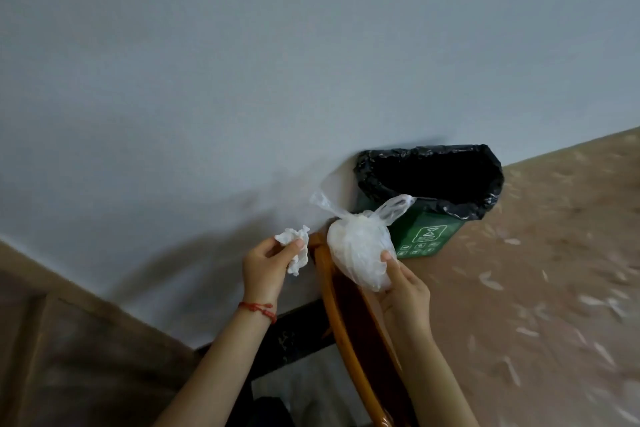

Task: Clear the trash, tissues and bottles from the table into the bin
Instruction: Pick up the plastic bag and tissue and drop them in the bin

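A green bin (429,239) lined with a black bag (381,184) stands on the floor against the wall, its mouth open. My left hand (263,270) pinches a crumpled white tissue (294,246) in front of the wall, left of the bin. My right hand (403,284) grips a knotted clear plastic bag (356,246) of whitish trash from below, just in front of the bin's near left corner. Both hands are held up short of the bin's opening. The table is out of view.
A curved orange wooden chair back (343,322) rises between my forearms, right under the plastic bag. A brown wooden furniture edge (69,340) fills the lower left. Speckled tan floor (536,288) spreads to the right of the bin.
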Motion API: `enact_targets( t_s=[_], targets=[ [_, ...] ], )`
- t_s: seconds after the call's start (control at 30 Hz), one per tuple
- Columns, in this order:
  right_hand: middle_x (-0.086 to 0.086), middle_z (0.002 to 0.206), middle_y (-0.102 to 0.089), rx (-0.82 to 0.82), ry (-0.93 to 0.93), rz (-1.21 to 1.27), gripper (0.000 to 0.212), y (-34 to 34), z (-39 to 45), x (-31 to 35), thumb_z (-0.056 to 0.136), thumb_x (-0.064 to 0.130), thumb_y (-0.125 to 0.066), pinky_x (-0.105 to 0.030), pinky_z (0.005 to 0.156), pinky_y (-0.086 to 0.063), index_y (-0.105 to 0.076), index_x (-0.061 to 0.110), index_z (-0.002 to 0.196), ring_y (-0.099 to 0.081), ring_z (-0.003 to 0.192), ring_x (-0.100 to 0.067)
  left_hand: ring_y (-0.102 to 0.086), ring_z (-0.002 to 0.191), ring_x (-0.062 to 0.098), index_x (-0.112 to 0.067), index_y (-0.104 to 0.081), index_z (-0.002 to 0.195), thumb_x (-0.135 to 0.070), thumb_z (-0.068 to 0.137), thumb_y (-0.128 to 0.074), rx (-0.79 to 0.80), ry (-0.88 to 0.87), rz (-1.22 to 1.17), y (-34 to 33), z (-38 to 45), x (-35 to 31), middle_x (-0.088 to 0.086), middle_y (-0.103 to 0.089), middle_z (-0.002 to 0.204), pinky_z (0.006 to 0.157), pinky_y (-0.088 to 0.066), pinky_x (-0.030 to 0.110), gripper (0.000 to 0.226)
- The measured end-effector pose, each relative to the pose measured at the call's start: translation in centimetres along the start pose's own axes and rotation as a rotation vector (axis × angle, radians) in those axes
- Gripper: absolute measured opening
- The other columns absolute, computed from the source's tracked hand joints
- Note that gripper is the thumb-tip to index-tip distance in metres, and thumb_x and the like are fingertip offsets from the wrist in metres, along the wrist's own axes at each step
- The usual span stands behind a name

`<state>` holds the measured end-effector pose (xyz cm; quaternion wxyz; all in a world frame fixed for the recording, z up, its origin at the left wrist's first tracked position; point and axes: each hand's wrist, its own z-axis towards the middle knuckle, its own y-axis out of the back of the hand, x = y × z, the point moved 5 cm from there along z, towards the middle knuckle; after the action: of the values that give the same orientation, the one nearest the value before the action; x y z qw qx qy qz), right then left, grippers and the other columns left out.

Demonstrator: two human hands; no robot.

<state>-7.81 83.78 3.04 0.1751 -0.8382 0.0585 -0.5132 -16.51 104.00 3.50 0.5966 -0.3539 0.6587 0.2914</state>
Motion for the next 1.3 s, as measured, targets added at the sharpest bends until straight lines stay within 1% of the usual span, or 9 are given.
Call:
enact_targets(
  t_s=[0.17, 0.3, 0.43, 0.5, 0.77, 0.87, 0.97, 1.17, 1.3],
  targets=[
    [-0.001, 0.077, -0.076, -0.153, 0.039, 0.06, 0.018, 2.1, -0.1, 1.2, 0.069, 0.024, -0.073, -0.026, 0.055, -0.056, -0.072, 0.01, 0.08, -0.072, 0.077, -0.021, -0.057, 0.047, 0.002, -0.026, -0.068, 0.05, -0.013, 0.074, -0.071, 0.182, 0.024, 0.075, -4.3, 1.8, -0.3, -0.011, -0.061, 0.042, 0.045, -0.047, 0.014, 0.028],
    [-0.007, 0.082, -0.075, -0.253, 0.09, 0.079, 0.034, 3.1, -1.2, 1.9, 0.055, 0.036, -0.075, -0.029, 0.06, -0.057, -0.073, 0.01, 0.076, -0.071, 0.078, -0.021, -0.063, 0.056, 0.006, -0.034, -0.069, 0.055, -0.018, 0.073, -0.072, 0.312, 0.042, 0.13, -6.7, 2.3, -0.3, -0.015, -0.066, 0.05, 0.053, -0.05, 0.02, 0.024],
    [-0.026, 0.1, -0.055, -0.292, 0.117, 0.134, 0.014, 3.7, -2.5, 2.5, 0.071, 0.024, -0.072, -0.029, 0.058, -0.053, -0.076, 0.012, 0.076, -0.058, 0.068, -0.025, -0.063, 0.053, 0.002, -0.024, -0.067, 0.052, -0.019, 0.07, -0.075, 0.369, 0.023, 0.14, -8.1, 2.2, -0.4, -0.012, -0.066, 0.049, 0.049, -0.048, 0.012, 0.02],
    [-0.028, 0.095, -0.057, -0.298, 0.151, 0.162, 0.023, 3.8, -2.9, 2.9, 0.067, 0.027, -0.074, -0.028, 0.054, -0.053, -0.075, 0.006, 0.076, -0.058, 0.063, -0.025, -0.062, 0.051, -0.002, -0.023, -0.067, 0.055, -0.021, 0.069, -0.075, 0.392, 0.02, 0.14, -8.6, 2.1, -0.4, -0.013, -0.066, 0.049, 0.046, -0.046, 0.008, 0.017],
    [-0.002, 0.08, -0.076, -0.302, 0.289, 0.23, 0.028, 4.0, -2.8, 6.7, 0.058, 0.028, -0.075, -0.027, 0.057, -0.057, -0.074, 0.009, 0.078, -0.072, 0.077, -0.019, -0.063, 0.053, -0.001, -0.022, -0.067, 0.058, -0.023, 0.071, -0.075, 0.466, 0.026, 0.087, -10.2, 2.7, -0.6, -0.012, -0.066, 0.049, 0.05, -0.048, 0.009, 0.015],
    [0.005, 0.075, -0.076, -0.3, 0.335, 0.244, 0.011, 3.8, -1.7, 9.0, 0.068, 0.021, -0.072, -0.025, 0.056, -0.057, -0.076, 0.012, 0.069, -0.072, 0.074, -0.015, -0.062, 0.052, -0.001, -0.021, -0.067, 0.055, -0.019, 0.072, -0.074, 0.487, 0.029, 0.064, -10.9, 2.7, -0.8, -0.011, -0.065, 0.048, 0.05, -0.048, 0.009, 0.019],
    [0.006, 0.07, -0.075, -0.334, 0.359, 0.248, 0.015, 3.4, 0.1, 11.2, 0.077, 0.015, -0.07, -0.024, 0.058, -0.058, -0.075, 0.012, 0.063, -0.071, 0.069, -0.013, -0.062, 0.053, -0.002, -0.023, -0.067, 0.055, -0.017, 0.072, -0.074, 0.469, 0.029, 0.073, -11.3, 2.9, -1.1, -0.012, -0.066, 0.048, 0.05, -0.048, 0.008, 0.02],
    [-0.001, 0.071, -0.072, -0.405, 0.346, 0.194, 0.008, 2.1, 3.8, 14.1, 0.074, 0.017, -0.076, -0.024, 0.061, -0.058, -0.074, 0.013, 0.067, -0.069, 0.068, -0.017, -0.061, 0.051, -0.003, -0.023, -0.066, 0.053, -0.017, 0.073, -0.074, 0.455, 0.014, 0.077, -11.8, 3.1, -1.7, -0.011, -0.066, 0.048, 0.051, -0.048, 0.007, 0.022],
    [0.006, 0.06, -0.072, -0.416, 0.325, 0.125, 0.011, 1.6, 5.8, 14.3, 0.075, 0.018, -0.075, -0.023, 0.06, -0.058, -0.072, 0.017, 0.064, -0.07, 0.063, -0.01, -0.061, 0.05, -0.002, -0.02, -0.068, 0.057, -0.015, 0.074, -0.072, 0.448, 0.023, 0.063, -12.0, 3.1, -2.1, -0.01, -0.066, 0.048, 0.048, -0.048, 0.009, 0.018]
  ],
)
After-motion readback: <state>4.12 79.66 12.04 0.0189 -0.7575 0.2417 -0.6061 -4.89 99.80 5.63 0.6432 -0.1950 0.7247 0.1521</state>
